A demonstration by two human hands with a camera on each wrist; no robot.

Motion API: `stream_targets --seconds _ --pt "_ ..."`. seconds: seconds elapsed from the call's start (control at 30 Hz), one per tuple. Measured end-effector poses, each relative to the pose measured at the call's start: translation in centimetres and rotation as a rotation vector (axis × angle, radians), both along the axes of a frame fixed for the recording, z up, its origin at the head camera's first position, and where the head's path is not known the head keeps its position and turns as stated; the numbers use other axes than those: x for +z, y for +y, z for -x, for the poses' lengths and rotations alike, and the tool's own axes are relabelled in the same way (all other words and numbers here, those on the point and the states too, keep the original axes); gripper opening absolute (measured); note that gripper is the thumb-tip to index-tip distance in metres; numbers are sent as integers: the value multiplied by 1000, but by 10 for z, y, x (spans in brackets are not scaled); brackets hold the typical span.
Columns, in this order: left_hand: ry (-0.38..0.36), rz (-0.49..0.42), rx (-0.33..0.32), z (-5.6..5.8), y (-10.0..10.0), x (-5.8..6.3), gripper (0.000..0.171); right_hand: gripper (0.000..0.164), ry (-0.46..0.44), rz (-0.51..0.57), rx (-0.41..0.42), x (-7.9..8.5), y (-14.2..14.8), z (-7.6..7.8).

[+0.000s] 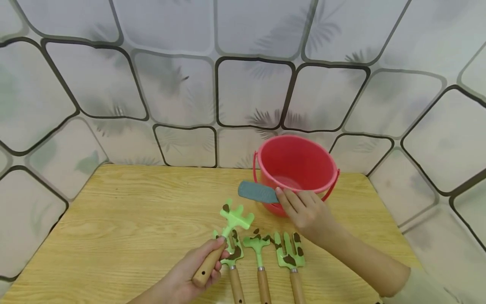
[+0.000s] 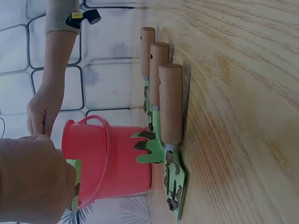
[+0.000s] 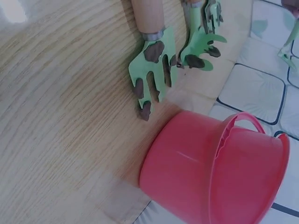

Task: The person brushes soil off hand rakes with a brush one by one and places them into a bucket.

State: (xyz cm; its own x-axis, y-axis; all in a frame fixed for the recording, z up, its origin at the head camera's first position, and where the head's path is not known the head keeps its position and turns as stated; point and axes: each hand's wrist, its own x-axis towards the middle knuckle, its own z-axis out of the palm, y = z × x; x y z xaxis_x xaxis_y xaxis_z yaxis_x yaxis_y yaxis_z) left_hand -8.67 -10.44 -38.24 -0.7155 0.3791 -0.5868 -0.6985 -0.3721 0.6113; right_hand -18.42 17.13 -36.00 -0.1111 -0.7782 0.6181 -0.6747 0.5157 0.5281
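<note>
My left hand (image 1: 188, 267) grips the wooden handle of a small green hand rake (image 1: 234, 218), whose short-pronged head is raised over the table and has a brown patch on one prong. Between the fingers and thumb of my right hand (image 1: 309, 213) is a flat grey-blue strip, perhaps a folded cloth (image 1: 258, 192), held in front of the red bucket (image 1: 273, 208). On the table lie a green hand fork (image 1: 237, 253), partly behind my left hand, another hand rake (image 1: 259, 247) and a second hand fork (image 1: 290, 254). All have wooden handles and brown, mud-like patches.
The red bucket stands upright near the back right of the wooden table (image 1: 133, 219), its handle hanging down. Patterned fabric walls (image 1: 182, 93) rise behind the table and at both sides. A few brown crumbs lie near the middle rake's head.
</note>
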Motion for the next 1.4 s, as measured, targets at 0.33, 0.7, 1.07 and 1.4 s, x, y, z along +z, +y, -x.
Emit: stream_targets --seconds 0.33,0.7,1.07,1.4 --pt "-10 -18 -12 1 5 4 44 29 73 -43 61 7 -9 -23" --pt "-44 -106 -21 4 18 8 44 32 58 -160 -71 -17 -12 -47" --pt "-28 -22 -26 5 20 6 44 31 6 -211 -7 -18 -16 -51" --pt "-24 -14 -38 7 24 15 41 41 21 -255 -66 -5 -33 -45"
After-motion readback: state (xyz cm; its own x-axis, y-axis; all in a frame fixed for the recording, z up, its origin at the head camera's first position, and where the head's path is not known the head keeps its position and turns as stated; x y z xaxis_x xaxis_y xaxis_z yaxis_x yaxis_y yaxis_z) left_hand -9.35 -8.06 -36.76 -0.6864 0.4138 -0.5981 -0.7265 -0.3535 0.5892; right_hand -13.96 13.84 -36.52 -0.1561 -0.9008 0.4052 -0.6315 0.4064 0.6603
